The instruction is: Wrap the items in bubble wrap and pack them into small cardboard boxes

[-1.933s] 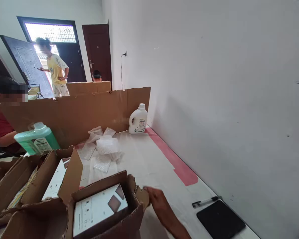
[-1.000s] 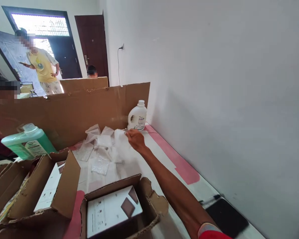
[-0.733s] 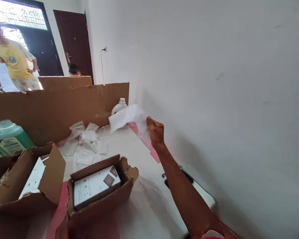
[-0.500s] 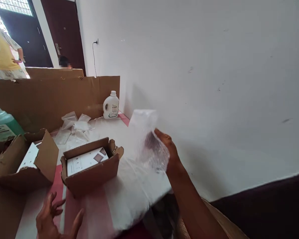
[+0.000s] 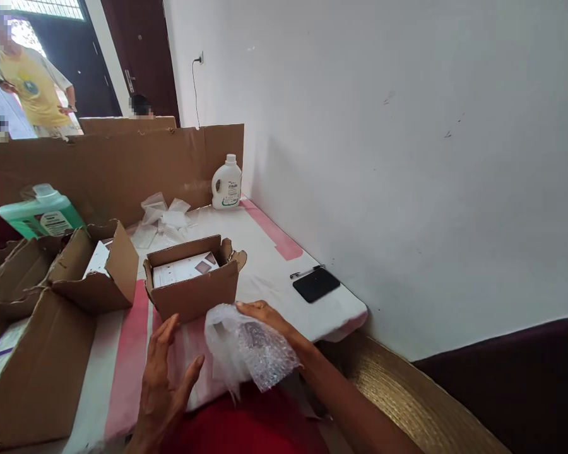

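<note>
Left hand (image 5: pixel 163 372) spread open; right hand (image 5: pixel 265 318) gripping.

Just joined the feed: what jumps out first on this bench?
The right hand holds a bubble-wrap bag at the near edge of the white-covered table, with the open left hand beside it, not touching the bag. Just behind them sits an open cardboard box with a white printed carton inside. At the far end, a white jug stands against a cardboard divider.

No legible text: labels on white bottle (image 5: pixel 226 183), green bottle (image 5: pixel 41 211) and boxed leaflet (image 5: pixel 184 270) too small to read.
</note>
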Demonstrator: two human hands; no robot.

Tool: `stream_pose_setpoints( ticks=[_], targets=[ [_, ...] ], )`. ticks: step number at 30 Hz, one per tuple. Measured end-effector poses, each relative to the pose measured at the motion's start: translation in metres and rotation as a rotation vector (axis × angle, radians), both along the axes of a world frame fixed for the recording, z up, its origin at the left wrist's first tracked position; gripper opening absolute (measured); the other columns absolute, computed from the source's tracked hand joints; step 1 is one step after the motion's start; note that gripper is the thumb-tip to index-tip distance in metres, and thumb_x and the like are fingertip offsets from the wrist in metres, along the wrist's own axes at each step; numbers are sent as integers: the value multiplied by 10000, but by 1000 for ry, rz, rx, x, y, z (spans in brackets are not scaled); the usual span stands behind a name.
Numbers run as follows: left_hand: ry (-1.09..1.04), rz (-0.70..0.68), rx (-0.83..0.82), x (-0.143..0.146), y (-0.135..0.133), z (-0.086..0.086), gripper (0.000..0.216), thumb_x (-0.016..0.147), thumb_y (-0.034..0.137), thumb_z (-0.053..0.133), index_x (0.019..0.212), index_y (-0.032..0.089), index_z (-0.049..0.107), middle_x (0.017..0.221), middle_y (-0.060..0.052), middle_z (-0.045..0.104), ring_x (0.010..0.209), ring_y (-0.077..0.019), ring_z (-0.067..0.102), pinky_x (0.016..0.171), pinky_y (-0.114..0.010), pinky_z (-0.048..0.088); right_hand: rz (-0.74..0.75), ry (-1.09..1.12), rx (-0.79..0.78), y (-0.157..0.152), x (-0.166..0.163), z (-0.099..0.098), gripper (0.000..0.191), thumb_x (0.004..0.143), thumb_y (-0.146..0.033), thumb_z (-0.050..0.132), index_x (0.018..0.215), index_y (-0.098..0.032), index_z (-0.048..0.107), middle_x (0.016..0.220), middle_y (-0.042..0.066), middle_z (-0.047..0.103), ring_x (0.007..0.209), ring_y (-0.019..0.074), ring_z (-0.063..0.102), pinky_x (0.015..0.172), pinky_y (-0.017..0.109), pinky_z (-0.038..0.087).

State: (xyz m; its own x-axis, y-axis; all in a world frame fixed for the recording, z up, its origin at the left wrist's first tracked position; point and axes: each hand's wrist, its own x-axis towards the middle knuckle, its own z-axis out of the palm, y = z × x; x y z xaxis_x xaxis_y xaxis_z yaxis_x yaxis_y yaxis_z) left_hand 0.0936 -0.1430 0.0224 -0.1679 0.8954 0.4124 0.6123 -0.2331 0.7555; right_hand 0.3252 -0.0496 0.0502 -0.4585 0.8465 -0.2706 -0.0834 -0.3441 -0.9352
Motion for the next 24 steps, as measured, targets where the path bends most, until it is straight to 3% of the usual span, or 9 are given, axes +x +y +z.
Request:
stream_pose_setpoints(
  ticks=[4,7,10,14,17,20,24],
  targets=[
    [-330,-6,-322,-8,26,-22,661,897,593,579,1446,248,447,1460,-135,546,1312,-314,561,1093,-530,468,59,-97,104,36,-19,-36,666,657,-819,684,555,-198,468,524,-62,397,508,79,315,523,264,242],
    [-362,-44,-358,-9,48,-28,625,874,630,585,1358,242,515,1459,-120,553,1385,-319,490,1167,-548,378,43,-120,168,60,-24,-48,652,708,-794,663,551,-211,416,537,-70,353,544,83,278,546,271,213],
    [-351,-51,-345,-9,63,-24,637,876,622,584,1379,241,496,1480,-122,534,1402,-317,470,1182,-550,348,28,-135,193,79,-23,-52,630,744,-781,628,572,-218,406,550,-70,341,555,89,274,550,272,209],
    [-328,-62,-325,1,68,-8,617,895,601,568,1391,241,495,1477,-124,531,1397,-309,472,1175,-540,350,24,-148,194,86,-26,-49,602,785,-759,597,600,-213,424,578,-63,353,569,93,291,556,267,229],
    [-306,-113,-349,15,63,0,711,868,598,608,1454,231,442,1493,-154,511,1371,-326,497,1141,-548,391,39,-181,241,74,-31,-41,585,832,-702,603,587,-207,408,592,-58,344,584,93,282,559,265,225],
    [-263,-79,-424,20,56,-2,782,826,577,665,1477,219,421,1472,-171,529,1309,-334,559,1084,-533,459,97,-168,282,57,-32,-28,586,874,-680,577,578,-204,405,583,-56,347,570,89,273,539,258,225],
    [-296,-113,-523,-2,46,-3,613,826,616,612,1270,193,625,1210,-131,705,1089,-289,684,936,-423,555,173,-55,87,50,-16,-11,579,838,-727,597,646,-182,554,588,-33,490,541,103,390,530,250,318]
  ],
)
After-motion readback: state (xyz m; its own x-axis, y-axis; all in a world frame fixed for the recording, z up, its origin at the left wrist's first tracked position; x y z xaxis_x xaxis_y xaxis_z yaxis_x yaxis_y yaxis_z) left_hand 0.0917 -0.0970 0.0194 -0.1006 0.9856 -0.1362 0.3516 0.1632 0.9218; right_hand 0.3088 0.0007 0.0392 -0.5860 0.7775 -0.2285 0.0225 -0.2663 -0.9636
